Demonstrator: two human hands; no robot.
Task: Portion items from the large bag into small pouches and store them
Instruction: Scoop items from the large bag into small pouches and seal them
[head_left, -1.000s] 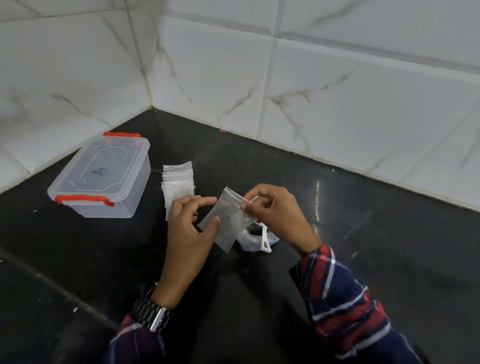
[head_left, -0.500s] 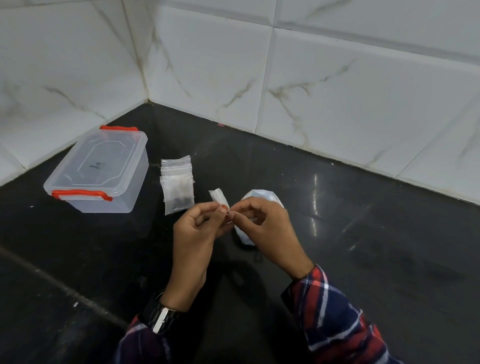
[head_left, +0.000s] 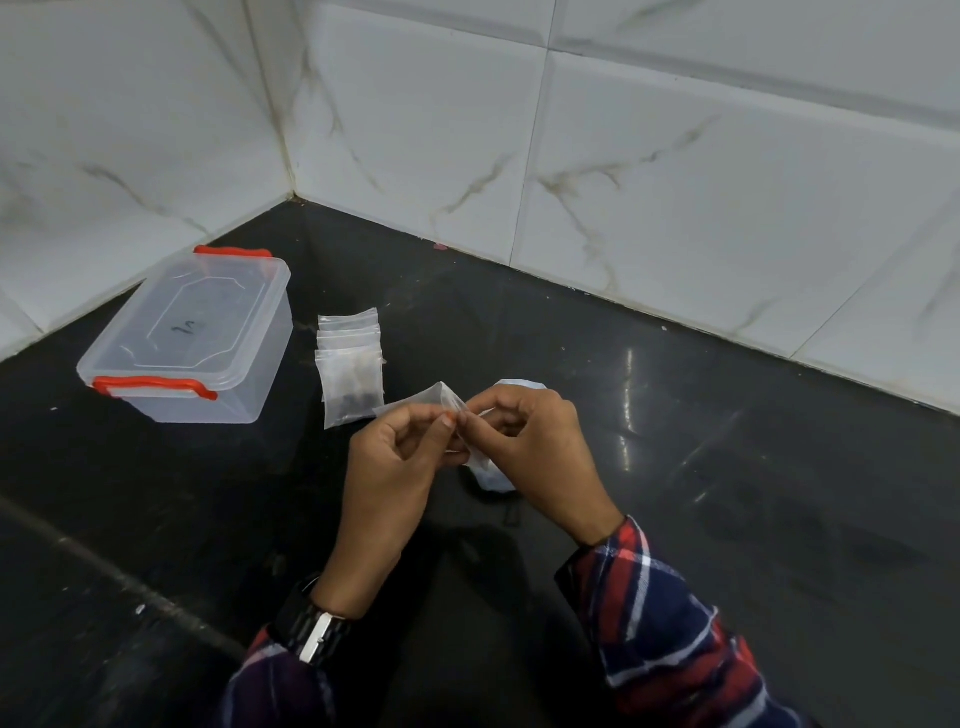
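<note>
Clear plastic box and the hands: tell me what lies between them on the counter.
In the head view, a stack of small pouches lies flat between the clear plastic box and the left hand.

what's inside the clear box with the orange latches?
Nothing shows through the clear box's walls. Its lid is on, with a scribbled mark on top. Anything flat or clear on the bottom could not be told from here.

The right hand (head_left: 535, 457) covers most of the large bag (head_left: 491, 475); its contents cannot be told. Dark bits in the front pouch (head_left: 353, 387) at ten o'clock are too small to identify. Both sleeves run off the bottom edge.
</note>
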